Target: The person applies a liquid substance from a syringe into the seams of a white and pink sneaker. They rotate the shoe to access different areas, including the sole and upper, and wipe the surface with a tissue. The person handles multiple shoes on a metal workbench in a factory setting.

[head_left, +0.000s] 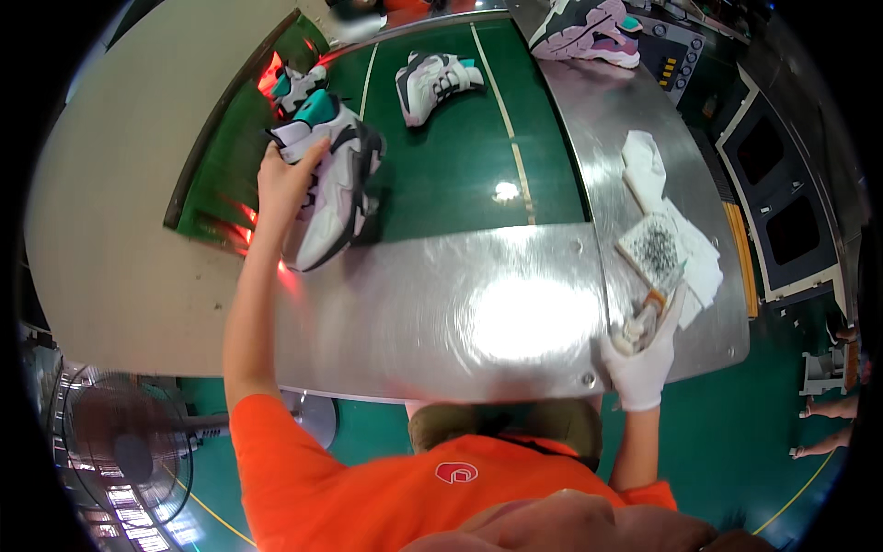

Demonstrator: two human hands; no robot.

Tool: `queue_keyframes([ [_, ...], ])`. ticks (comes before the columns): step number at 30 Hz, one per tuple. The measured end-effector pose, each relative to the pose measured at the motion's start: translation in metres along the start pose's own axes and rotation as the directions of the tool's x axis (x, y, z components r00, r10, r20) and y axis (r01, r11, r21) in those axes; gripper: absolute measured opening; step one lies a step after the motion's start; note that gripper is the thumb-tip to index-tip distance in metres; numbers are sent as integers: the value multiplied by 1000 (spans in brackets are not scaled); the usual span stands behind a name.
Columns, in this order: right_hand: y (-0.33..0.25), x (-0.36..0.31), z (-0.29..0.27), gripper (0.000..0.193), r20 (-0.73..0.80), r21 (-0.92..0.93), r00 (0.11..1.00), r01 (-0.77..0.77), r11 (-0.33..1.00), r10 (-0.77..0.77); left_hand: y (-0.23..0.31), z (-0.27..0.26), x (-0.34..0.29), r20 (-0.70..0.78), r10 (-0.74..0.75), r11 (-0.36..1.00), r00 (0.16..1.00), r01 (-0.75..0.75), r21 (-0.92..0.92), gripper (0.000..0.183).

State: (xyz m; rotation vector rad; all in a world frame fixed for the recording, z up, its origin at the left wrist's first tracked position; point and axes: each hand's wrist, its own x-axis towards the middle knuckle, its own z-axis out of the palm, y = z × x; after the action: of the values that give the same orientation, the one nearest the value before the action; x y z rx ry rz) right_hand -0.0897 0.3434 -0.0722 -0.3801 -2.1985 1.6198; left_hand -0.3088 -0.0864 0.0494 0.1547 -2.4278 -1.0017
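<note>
Bare, my left hand (287,179) grips a white, grey and lilac sneaker (336,189) with a teal collar lining by its upper opening. The shoe is raised, tilted toe-down, over the left part of the green belt and the metal table edge. My right hand (641,366) wears a white glove and is closed around a small tool with an orange-brown band (654,299), wrapped in whitish material. Its pale tip lies by a white square pad (651,250) covered in black specks. Exactly what kind of tool it is, I cannot tell.
Another sneaker (440,85) lies on the green belt (451,175); a smaller-looking one (299,87) stands at its left side. At the far right a sneaker (589,35) rests on the metal table (441,304). White cloths (644,166) lie beside the pad. A fan (129,442) stands lower left.
</note>
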Motion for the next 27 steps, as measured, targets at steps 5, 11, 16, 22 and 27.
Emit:
queue_keyframes([
  [5, 8, 1, -11, 101, 100, -339, 992, 110, 934, -80, -40, 51, 139, -183, 61, 969, 981, -14, 248, 78],
  [11, 0, -3, -14, 104, 68, -352, 993, -66, 934, 96, -136, 181, 224, 15, 19, 892, 1000, -24, 451, 104],
  [16, -2, -9, -2, 107, -80, -165, 981, -188, 968, 176, -122, 187, 203, 244, -212, 976, 946, 218, 1, 98],
  [22, 7, -8, -9, 112, 27, -232, 999, -23, 973, 30, -130, 222, 192, 142, -121, 968, 983, 148, -204, 78],
  [27, 4, -8, -15, 114, 37, -202, 977, -199, 959, 210, -114, 253, 230, 147, -113, 993, 983, 117, -21, 68],
])
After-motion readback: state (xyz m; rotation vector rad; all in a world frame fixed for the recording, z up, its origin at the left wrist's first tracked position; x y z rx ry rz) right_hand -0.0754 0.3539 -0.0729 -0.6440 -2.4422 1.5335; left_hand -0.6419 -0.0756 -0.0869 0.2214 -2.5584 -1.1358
